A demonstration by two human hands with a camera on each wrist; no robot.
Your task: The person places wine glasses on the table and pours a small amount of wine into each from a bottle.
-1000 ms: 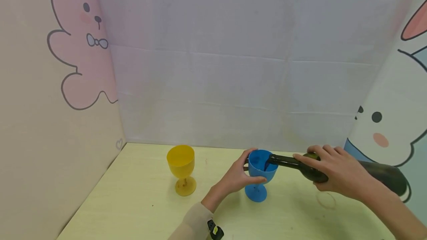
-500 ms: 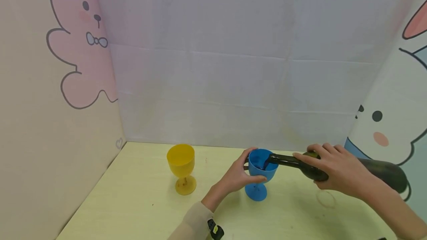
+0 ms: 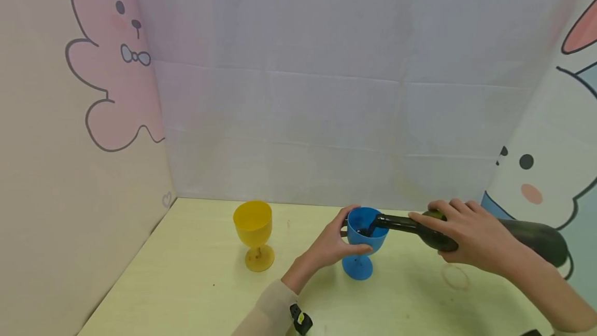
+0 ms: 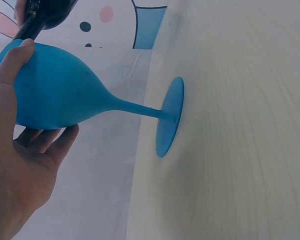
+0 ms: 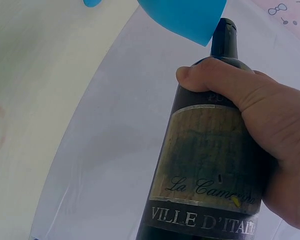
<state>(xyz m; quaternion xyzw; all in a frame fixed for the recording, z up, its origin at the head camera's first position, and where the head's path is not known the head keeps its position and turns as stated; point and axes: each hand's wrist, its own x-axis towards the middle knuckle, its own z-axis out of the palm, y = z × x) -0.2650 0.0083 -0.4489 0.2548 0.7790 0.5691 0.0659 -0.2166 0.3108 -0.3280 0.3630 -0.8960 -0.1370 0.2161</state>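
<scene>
In the head view a blue plastic goblet stands upright on the pale table. My left hand holds its bowl, thumb in front and fingers behind, also seen gripping the bowl in the left wrist view. My right hand grips a dark green wine bottle round its shoulder, tilted nearly level. The bottle's mouth lies over the goblet's rim, and dark liquid runs into the bowl. In the right wrist view the bottle's label reads "VILLE D'ITALI", partly covered by the hand.
A yellow goblet stands upright on the table, left of the blue one. White cloth hangs behind the table, and printed walls rise on both sides. A ring-shaped stain marks the tabletop under the bottle.
More dark liquid shows in the blue goblet than a second ago, and the stream keeps running. Both hands and the bottle stay nearly still.
</scene>
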